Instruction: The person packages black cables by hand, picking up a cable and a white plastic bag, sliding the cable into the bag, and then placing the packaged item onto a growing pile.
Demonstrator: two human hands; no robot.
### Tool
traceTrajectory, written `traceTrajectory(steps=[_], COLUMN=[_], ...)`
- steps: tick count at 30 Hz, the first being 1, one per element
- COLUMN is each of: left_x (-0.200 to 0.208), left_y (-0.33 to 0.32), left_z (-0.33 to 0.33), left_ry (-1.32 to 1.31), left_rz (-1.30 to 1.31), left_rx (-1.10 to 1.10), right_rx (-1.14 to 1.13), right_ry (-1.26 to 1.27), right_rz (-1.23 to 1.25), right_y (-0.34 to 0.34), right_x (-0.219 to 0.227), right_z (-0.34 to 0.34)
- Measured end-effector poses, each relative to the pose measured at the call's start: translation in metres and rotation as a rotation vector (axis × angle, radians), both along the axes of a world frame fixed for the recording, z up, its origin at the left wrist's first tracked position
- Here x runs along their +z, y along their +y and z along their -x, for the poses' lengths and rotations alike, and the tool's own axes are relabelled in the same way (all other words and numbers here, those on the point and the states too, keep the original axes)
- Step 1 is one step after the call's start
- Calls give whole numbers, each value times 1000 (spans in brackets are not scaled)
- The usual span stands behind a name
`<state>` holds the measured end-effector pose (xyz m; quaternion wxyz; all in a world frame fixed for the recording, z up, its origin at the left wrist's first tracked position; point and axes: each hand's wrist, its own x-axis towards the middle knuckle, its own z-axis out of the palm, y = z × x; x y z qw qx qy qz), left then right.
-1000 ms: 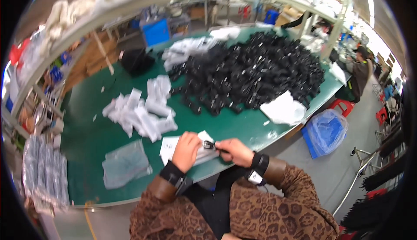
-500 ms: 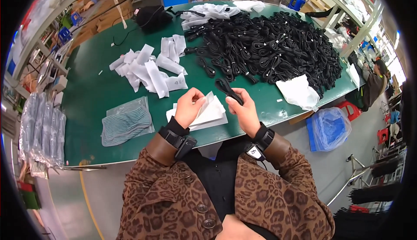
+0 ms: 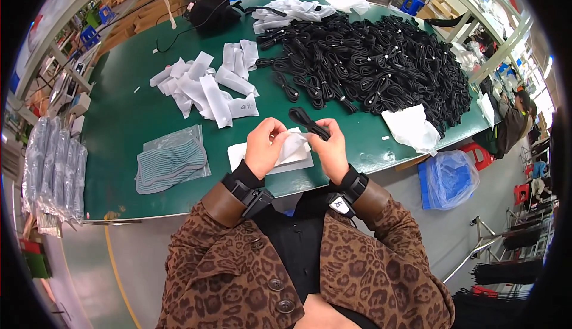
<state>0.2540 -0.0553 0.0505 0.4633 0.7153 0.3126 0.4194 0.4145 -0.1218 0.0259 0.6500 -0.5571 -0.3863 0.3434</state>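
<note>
Between my hands is a small white bag point(image 3: 292, 147), pinched by the fingers of my left hand point(image 3: 264, 147) at its near left side. My right hand point(image 3: 329, 148) grips a coiled black cable point(image 3: 305, 118), whose loops stick out up and to the left beyond the fingers. The right fingertips also touch the bag's right edge. Under my hands lies a stack of flat white bags point(image 3: 298, 163) close to the table's front edge. Further up, a loose group of filled white packets point(image 3: 205, 91) lies on the green table point(image 3: 119, 103).
A large heap of black coiled cables point(image 3: 369, 61) covers the far right. A crumpled white bag point(image 3: 411, 128) lies near the right edge, striped cloth items in clear plastic point(image 3: 173, 159) at left. Wrapped bundles point(image 3: 53, 168) hang left; a plastic-lined blue bin point(image 3: 448, 180) stands right. A person point(image 3: 515, 120) sits beyond.
My hands have come closer together. The right fingers, still holding the cable, now meet the edge of the white bag that the left hand holds. The view has shifted slightly.
</note>
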Motion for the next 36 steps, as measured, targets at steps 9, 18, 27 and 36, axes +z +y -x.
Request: traceTrajectory(steps=[9, 18, 27, 36], left_x=[8, 12, 22, 36], left_y=[6, 6, 5, 28], left_z=[1, -1, -6, -4], left_ry=[31, -17, 116, -136], left_rz=[-25, -120, -488, 48], left_rx=[51, 24, -89, -248], right_rx=[-2, 50, 161, 132], right_ry=[-150, -911, -868, -723], right_rz=[-176, -262, -135, -437], right_y=[-24, -39, -37, -15], right_x=[36, 48, 54, 76], right_z=[-13, -28, -27, -18])
